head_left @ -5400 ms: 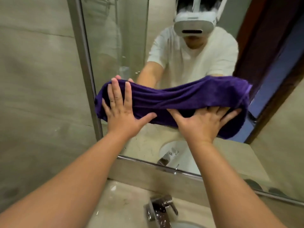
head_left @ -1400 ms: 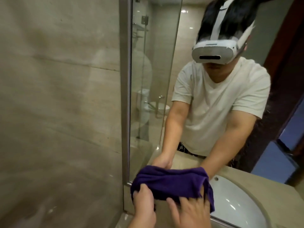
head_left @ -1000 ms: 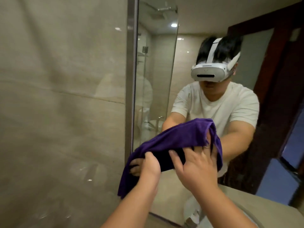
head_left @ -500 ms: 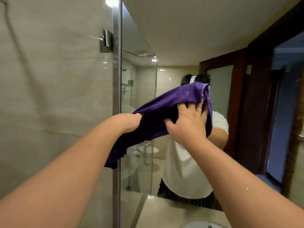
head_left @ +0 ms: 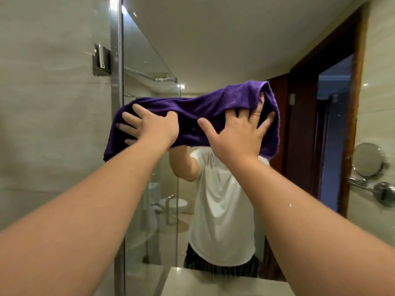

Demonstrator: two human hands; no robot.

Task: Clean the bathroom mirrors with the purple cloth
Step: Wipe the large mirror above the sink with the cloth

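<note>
The purple cloth (head_left: 198, 112) is stretched sideways high against the large wall mirror (head_left: 213, 50). My left hand (head_left: 149, 127) presses its left end flat on the glass near the mirror's metal left edge, fingers spread. My right hand (head_left: 239, 133) presses the right end with splayed, straight fingers; a ring shows on one finger. The cloth's right end folds over my right fingertips. The mirror reflects a person in a white T-shirt, the face hidden by the cloth.
A tiled wall (head_left: 49, 124) with a metal bracket (head_left: 101, 59) lies left of the mirror's metal frame (head_left: 117, 82). A round shaving mirror on an arm (head_left: 367, 160) is mounted at the right. The stone counter edge (head_left: 213, 283) shows at the bottom.
Both hands have carried the cloth from the mirror's bottom up to its upper part. My left hand, earlier gripping the cloth's end, now lies flat on it, and the cloth is spread wider.
</note>
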